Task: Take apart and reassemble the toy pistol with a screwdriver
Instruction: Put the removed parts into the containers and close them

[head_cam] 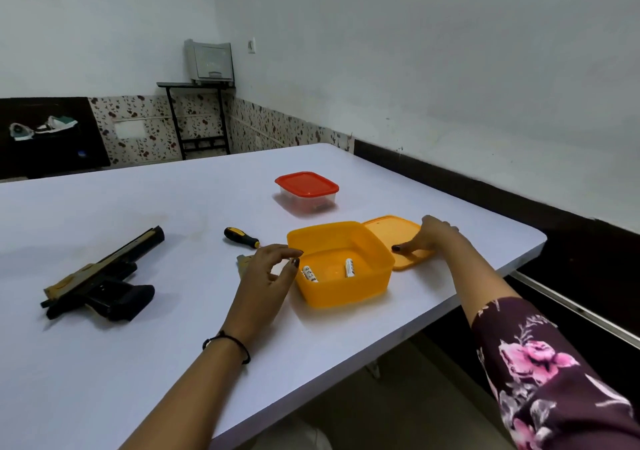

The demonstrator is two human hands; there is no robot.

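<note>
Toy pistol (100, 276) is laid on its side at the left of the white table (138, 363), well apart from both hands. The left hand (266, 273) is held just above the tabletop beside the left wall of the open orange box (341, 294), with fingers loosely curled and nothing held; whether the fingertips touch the rim cannot be told. The right hand (429, 238) is stretched over the orange lid (388, 230), spread fingers and thumb set down on it, with no grip closed round it.

The lid is placed flat behind and right of the box, near the table's rounded right corner. Wide bare tabletop is left between the pistol and the left hand.

Two batteries (350, 267) are seen inside the box. A screwdriver (241, 237) with a black and yellow handle is laid just beyond the left hand, and a small tan piece (244, 262) is partly hidden by that hand. A red-lidded clear container (306, 190) is set farther back.
</note>
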